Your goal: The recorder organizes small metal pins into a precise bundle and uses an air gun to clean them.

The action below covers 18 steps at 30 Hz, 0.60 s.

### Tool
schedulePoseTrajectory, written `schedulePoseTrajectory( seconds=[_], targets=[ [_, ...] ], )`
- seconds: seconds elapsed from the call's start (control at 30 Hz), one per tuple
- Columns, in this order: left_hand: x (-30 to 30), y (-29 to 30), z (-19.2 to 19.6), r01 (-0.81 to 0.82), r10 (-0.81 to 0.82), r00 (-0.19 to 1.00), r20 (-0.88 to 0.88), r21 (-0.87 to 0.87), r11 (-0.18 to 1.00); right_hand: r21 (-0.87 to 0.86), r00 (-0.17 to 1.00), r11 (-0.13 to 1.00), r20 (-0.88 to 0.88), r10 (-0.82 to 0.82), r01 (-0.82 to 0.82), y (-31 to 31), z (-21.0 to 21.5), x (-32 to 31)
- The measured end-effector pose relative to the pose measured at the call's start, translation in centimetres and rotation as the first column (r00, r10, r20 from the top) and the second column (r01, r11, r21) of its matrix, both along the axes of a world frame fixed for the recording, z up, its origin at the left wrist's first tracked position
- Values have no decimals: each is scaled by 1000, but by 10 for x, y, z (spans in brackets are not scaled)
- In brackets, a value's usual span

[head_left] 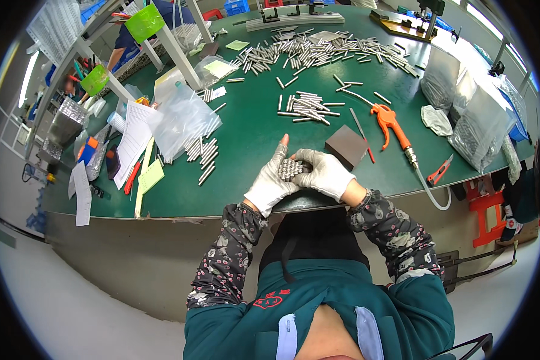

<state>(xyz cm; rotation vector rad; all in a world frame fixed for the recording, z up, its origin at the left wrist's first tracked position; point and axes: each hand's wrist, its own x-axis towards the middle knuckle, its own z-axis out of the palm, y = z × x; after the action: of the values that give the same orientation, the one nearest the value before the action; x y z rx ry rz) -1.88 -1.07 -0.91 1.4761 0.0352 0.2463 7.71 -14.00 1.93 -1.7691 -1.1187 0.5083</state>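
Observation:
A bundle of short metal rods (290,170) is held between my two white-gloved hands at the table's near edge, with the round rod ends showing. My left hand (270,183) wraps the bundle from the left, its bare thumb tip pointing up. From the other side my right hand (328,175) closes round it, fingers over the rods. Just right of my hands sits a brown block (345,146). Beyond them lies a small heap of loose rods (309,108), and farther back a wide spread of more rods (324,51). Several rods (204,157) lie left, partly by a plastic bag (183,117).
An orange air blow gun (391,123) with a hose lies right, near a thin red-ended tool (363,137) and a red utility knife (440,170). Filled plastic bags (477,129) stand at the right edge. Papers (135,138) and a rack post (183,51) occupy the left.

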Motion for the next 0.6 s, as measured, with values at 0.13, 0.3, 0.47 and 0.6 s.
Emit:
schedulePoseTrajectory(
  seconds=[0.13, 0.3, 0.47, 0.6],
  targets=[
    [-1, 0, 1, -6, 6, 1000, -3, 49, 999, -35, 1000, 999, 14, 6, -5, -1, 2, -1],
    [-2, 0, 0, 27, -27, 999, 36, 0, 1000, -41, 997, 999, 73, -11, 14, -4, 6, -6],
    [-2, -1, 4, 15, -15, 1000, 8, 40, 999, -15, 999, 1000, 34, -6, 7, -6, 6, -6],
    [-2, -2, 3, 5, -5, 1000, 8, 17, 1000, -10, 1000, 1000, -13, 2, -2, -8, 8, -6]
  ],
)
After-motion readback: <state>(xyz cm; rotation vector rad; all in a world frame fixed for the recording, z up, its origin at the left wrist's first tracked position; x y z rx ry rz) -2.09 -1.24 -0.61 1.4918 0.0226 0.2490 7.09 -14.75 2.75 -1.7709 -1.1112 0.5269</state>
